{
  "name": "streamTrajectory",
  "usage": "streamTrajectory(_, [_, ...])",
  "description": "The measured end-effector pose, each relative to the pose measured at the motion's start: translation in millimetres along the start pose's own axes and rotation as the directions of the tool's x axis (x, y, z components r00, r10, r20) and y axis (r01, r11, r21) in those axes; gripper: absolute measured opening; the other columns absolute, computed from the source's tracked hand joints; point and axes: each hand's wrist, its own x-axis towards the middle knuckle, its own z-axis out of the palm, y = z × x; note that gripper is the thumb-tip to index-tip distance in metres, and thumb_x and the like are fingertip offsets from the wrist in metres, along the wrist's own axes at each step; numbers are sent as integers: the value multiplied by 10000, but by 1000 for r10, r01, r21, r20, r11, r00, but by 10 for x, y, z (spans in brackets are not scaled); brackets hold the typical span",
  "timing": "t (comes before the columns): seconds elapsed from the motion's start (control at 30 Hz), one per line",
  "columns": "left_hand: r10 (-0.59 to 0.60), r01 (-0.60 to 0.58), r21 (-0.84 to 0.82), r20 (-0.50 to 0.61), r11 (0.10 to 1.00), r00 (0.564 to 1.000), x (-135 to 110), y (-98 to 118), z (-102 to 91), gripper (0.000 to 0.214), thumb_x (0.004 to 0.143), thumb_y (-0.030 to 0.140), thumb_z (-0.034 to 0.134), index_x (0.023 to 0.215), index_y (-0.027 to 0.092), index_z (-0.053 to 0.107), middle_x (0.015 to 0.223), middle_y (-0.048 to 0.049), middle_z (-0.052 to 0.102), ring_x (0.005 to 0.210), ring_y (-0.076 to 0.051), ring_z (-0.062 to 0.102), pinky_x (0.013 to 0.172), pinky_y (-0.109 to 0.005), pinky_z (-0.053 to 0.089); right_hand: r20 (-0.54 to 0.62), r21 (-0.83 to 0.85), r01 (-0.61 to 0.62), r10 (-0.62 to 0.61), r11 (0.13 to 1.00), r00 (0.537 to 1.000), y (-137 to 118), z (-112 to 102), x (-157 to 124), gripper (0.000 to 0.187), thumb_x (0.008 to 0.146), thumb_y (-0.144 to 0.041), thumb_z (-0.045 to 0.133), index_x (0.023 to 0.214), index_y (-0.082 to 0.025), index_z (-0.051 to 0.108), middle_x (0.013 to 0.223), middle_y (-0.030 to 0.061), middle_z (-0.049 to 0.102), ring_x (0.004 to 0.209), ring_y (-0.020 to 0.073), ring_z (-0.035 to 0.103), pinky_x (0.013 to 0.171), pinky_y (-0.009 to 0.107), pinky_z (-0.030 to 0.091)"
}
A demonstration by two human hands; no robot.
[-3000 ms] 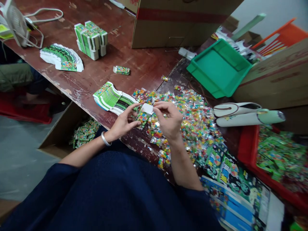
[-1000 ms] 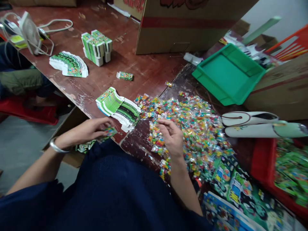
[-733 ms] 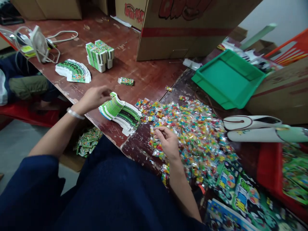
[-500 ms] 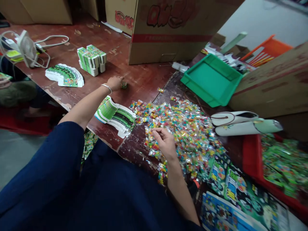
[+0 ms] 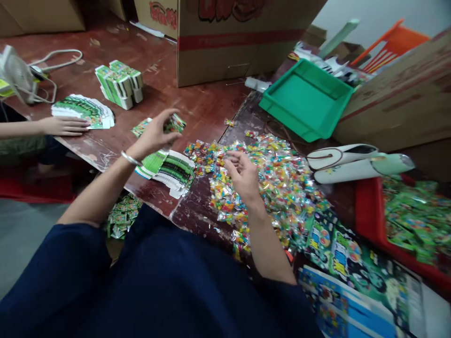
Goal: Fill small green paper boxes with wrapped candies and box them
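While the left hand curved around a box near fanned cartons, the right hand hovered over packets.
Hands were apart, grips unclear; box placing seemed in hand, calling for careful release.

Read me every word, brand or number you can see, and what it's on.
Nothing reads reliably.
Large cardboard box: red lettering, cut off.
Carton behind it: red lettering, blurred.
Right-hand box: red print, blurred.
Dark green packaging: characters, blurred.
Fanned green cartons: print too small.
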Motion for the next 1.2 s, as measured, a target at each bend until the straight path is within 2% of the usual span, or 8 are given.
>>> streamTrajectory(0.17, [38, -26, -347, 27, 938, 999, -760, 506, 232, 733, 930, 333, 717, 1591, 190, 436, 1532, -148, 590, 1338, -289, 621, 1143, -425, 522, 110, 164, 217, -236, 962, 965, -400, 312, 11, 517, 985, -429, 673, 1483, -332, 580, 1336, 79, 704, 1136, 226, 703, 849, 348, 653])
streamTrajectory(0.37, [45, -20, -417, 51, 909, 998, -1026, 813, 338, 769, 965, 300, 684, 1655, 205, 359, 1543, -157, 587, 1271, -282, 657, 1118, -434, 546, 162, 138, 313, -333, 940, 929, -481, 431, -154, 308, 1008, -352, 665, 1309, -358, 729, 1279, 41, 746, 1161, 234, 702, 931, 415, 646])
streamTrajectory(0.6, [14, 12, -411, 60, 912, 998, -1157, 844, 488, 572, 932, 270, 691, 1494, 237, 592, 1286, -120, 739, 1204, -297, 688, 1097, -479, 545, 253, 98, 205, -223, 974, 941, -458, 395, -352, 211, 1012, -333, 621, 1162, -351, 768, 1167, 37, 755, 1098, 221, 707, 953, 419, 618])
streamTrajectory(0.73, [-26, 83, -258, 219, 963, 975, -1302, 761, 592, 523, 876, 298, 719, 1392, 229, 670, 1194, -122, 778, 971, -280, 730, 917, -450, 580, 372, 160, 19, -78, 987, 925, -302, 335, -388, 271, 939, -369, 708, 1200, -301, 735, 1099, 37, 767, 1003, 202, 725, 820, 350, 626])
streamTrajectory(0.83, [-75, 162, -245, 329, 956, 941, -1385, 682, 608, 615, 858, 312, 714, 1459, 236, 611, 1206, -110, 773, 902, -257, 722, 844, -403, 571, 299, 1, -42, 40, 999, 953, -57, 38, -248, 250, 921, -422, 720, 1105, -256, 751, 1063, 63, 770, 947, 218, 724, 781, 358, 613])
streamTrajectory(0.93, [-125, 240, -296, 360, 924, 924, -1415, 589, 600, 632, 823, 315, 720, 1440, 223, 618, 1177, -92, 764, 964, -258, 719, 877, -390, 564, -68, -393, -50, 25, 918, 997, 279, -393, -41, 288, 942, -412, 696, 1126, -197, 748, 1165, 144, 754, 1071, 296, 688, 940, 472, 569])
streamTrajectory(1.07, [-100, 360, -442, 509, 821, 855, -1409, 524, 657, 458, 815, 323, 713, 1256, 199, 715, 1196, -93, 770, 1054, -257, 724, 918, -372, 557, -28, -706, -112, 130, 700, 991, 672, -692, 125, 540, 902, -511, 749, 1319, -171, 700, 1247, 218, 743, 1184, 407, 632, 1002, 576, 499])
streamTrajectory(1.2, [-63, 454, -517, 607, 726, 792, -1417, 571, 794, 232, 824, 341, 723, 995, 188, 695, 956, -48, 758, 827, -196, 694, 733, -302, 535, -29, -757, -118, 149, 642, 988, 814, -613, 127, 336, 960, -456, 676, 1126, -180, 772, 1137, 202, 774, 1098, 391, 665, 945, 531, 509])
